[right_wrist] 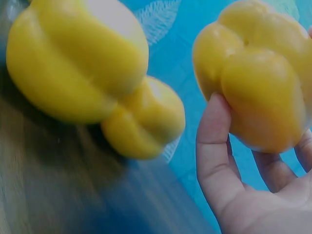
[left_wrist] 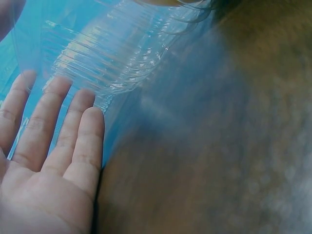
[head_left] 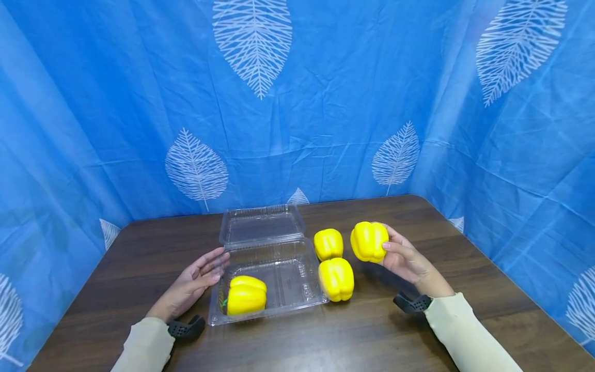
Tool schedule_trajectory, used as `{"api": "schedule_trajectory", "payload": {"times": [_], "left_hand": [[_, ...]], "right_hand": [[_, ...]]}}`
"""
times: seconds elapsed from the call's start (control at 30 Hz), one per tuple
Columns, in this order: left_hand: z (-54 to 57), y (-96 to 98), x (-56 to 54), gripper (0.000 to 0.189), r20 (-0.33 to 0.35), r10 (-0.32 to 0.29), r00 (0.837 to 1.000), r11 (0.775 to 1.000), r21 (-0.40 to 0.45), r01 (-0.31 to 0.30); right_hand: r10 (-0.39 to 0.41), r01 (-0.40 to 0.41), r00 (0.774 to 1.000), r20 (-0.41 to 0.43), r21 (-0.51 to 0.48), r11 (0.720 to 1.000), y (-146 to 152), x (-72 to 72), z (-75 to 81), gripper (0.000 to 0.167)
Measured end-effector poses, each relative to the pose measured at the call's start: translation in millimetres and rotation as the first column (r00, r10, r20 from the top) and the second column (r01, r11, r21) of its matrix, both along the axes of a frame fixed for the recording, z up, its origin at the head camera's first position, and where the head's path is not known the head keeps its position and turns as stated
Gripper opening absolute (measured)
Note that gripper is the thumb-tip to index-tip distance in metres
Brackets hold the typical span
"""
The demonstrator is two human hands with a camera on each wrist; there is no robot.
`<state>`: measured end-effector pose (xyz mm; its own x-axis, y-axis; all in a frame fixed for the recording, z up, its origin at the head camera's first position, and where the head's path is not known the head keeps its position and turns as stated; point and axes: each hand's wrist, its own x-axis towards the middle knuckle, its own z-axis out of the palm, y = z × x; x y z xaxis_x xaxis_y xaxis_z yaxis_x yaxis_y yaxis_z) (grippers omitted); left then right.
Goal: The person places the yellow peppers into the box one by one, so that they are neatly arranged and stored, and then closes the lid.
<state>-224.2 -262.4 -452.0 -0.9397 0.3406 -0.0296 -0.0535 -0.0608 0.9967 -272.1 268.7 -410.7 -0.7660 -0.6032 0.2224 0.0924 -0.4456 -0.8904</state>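
In my right hand [head_left: 403, 258] I hold a yellow bell pepper [head_left: 369, 241], raised over the table's right side; the right wrist view shows thumb and fingers curled around that pepper [right_wrist: 258, 73]. My left hand [head_left: 192, 281] touches the left wall of a clear plastic clamshell container [head_left: 290, 281], its fingers nearly straight, as the left wrist view [left_wrist: 53, 146] also shows. One yellow pepper [head_left: 247, 295] lies on its side in the container's front left, green stem toward the left wall. Two more peppers, a nearer one [head_left: 337, 279] and a farther one [head_left: 328, 244], sit against the container's right side.
The container's lid [head_left: 262, 226] is folded back flat toward the far edge of the dark wooden table [head_left: 353, 336]. Blue curtains [head_left: 325, 103] with white leaf prints hang behind and at both sides. A black band [head_left: 186, 327] sits on each wrist.
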Motion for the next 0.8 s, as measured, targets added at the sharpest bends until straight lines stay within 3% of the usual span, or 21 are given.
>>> {"api": "schedule_trajectory", "payload": {"times": [0.8], "left_hand": [[-1.1,-0.6,0.1,0.075,-0.006,-0.005,1.000,1.000,-0.006,0.005]], "right_hand": [[-0.027,0.029,0.999,0.045,-0.048,0.998,-14.4,9.1,13.4,0.042]]}}
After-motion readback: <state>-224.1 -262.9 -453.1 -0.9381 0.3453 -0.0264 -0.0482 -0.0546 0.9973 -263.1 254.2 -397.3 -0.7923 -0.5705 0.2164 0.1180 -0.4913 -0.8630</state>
